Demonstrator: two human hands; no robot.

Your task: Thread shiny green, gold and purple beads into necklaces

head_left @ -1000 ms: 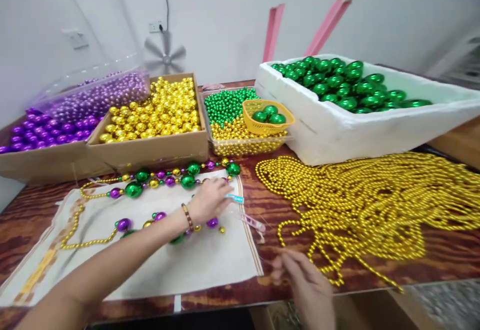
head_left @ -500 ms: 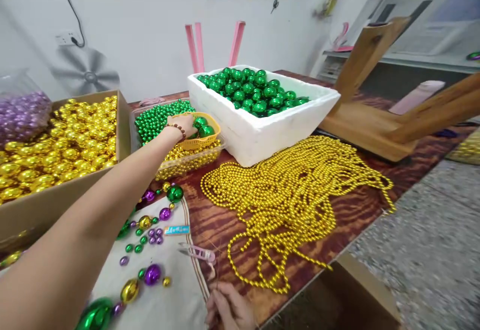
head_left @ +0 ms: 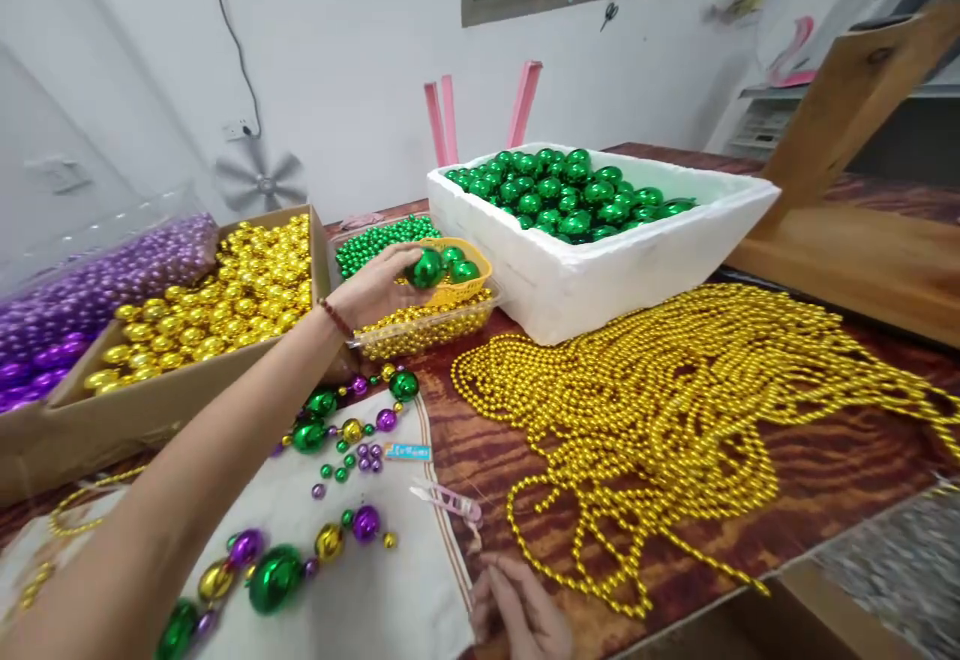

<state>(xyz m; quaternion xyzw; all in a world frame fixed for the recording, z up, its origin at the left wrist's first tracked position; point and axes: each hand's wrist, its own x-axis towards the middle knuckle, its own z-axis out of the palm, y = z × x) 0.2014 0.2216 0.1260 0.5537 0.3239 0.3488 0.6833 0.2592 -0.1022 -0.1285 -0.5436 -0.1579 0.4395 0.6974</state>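
Note:
My left hand [head_left: 382, 285] is closed around a shiny green ball [head_left: 427, 268], just above the front of a yellow plastic basket [head_left: 469, 290] that has more green balls in it. My right hand [head_left: 517, 605] is low at the cloth's right edge with its fingertips pinched together; what they hold is too fine to make out. Just above it lies a pair of pink-handled thread snips [head_left: 450, 502]. On the white cloth [head_left: 405, 580] is a strand of green, gold and purple beads [head_left: 277, 580], with several small loose beads [head_left: 341, 475] and a blue label [head_left: 407, 452].
A clear tray [head_left: 427, 330] of small green and gold beads sits under the basket. Behind it stands a white foam box [head_left: 600, 285] of green balls. Left are a cardboard box [head_left: 319, 270] of gold beads and purple beads [head_left: 112, 280]. Gold bead strings [head_left: 637, 420] spread right.
My left hand has come out of the yellow basket toward me, now with a green ball in its fingers. My right hand keeps its pinch by the cloth edge. The view has turned left.

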